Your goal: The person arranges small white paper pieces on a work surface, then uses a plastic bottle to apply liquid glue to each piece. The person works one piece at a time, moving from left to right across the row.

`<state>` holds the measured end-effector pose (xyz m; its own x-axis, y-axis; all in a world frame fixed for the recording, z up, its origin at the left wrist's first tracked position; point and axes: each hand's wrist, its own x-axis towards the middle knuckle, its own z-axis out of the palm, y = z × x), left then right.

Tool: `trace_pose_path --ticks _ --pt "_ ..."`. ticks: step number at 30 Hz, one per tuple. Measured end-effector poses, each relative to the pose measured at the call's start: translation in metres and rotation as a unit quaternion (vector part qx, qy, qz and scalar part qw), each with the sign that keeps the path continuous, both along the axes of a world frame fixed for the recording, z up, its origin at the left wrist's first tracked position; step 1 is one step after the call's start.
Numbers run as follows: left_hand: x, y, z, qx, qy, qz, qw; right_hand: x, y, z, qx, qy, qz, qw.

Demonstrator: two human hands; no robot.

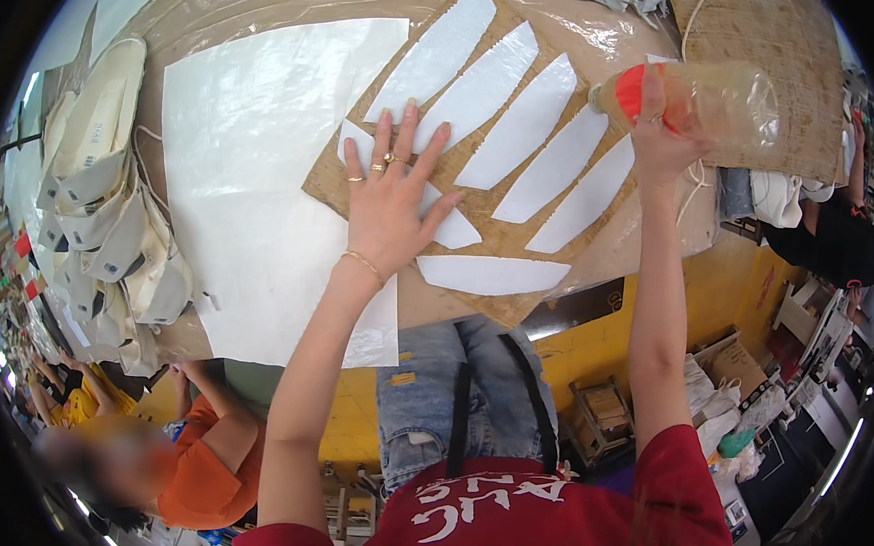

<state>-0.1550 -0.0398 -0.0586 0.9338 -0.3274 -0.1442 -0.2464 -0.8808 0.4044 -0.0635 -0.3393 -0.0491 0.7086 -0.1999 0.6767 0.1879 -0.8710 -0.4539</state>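
Note:
My left hand (391, 206) lies flat with fingers spread on a brown board (325, 180), partly covering a few of the white strips there. Several white, curved strips with pointed ends, like this one (520, 124), are laid side by side across the board. One more strip (493, 274) lies crosswise at the near edge. In my right hand (664, 142) is a clear plastic bottle (737, 103) with a red band, held sideways over the board's right side. Its narrow end points left toward the strips; whether anything comes out cannot be seen.
A large white sheet (265, 155) covers the table left of the board. Cream-coloured shoes (97, 156) are stacked at the left edge. Another brown board (766, 38) sits at the far right. A person in orange (212, 464) is at the lower left.

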Motion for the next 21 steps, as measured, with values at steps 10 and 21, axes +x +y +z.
trace_pose_path --ticks 10,21 --pt "0.001 0.000 0.000 0.007 0.013 -0.004 1.000 -0.161 0.029 -0.030 0.140 0.206 0.000 0.969" --pt "0.002 -0.004 -0.002 -0.011 0.008 0.014 1.000 -0.091 0.039 -0.024 0.100 0.103 0.028 0.989"
